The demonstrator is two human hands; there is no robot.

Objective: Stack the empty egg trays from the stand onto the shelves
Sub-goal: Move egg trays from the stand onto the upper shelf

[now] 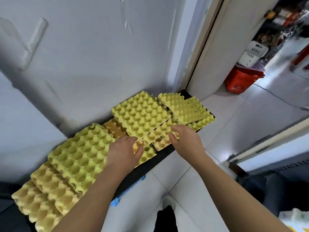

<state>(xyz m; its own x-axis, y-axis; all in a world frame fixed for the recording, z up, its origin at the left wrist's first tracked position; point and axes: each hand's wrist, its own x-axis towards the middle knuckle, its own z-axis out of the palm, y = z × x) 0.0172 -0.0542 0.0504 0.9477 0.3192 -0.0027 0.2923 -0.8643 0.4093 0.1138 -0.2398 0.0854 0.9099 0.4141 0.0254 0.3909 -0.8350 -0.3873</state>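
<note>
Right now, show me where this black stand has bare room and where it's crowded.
Bare: a narrow front strip of the black stand between the left hand and right hand, and the tiled floor to its right. Crowded: overlapping egg trays cover nearly everything else, both hands gripping the middle ones.

A smooth pale grey-white wall (93, 47) meets a cream door frame (199, 52). Glossy white floor tiles (250, 118) reflect soft light. Beyond the doorway a red plastic basket (242, 79) sits under white slotted plastic containers (252, 54); a thin dark cable (275, 96) crosses the floor
</note>
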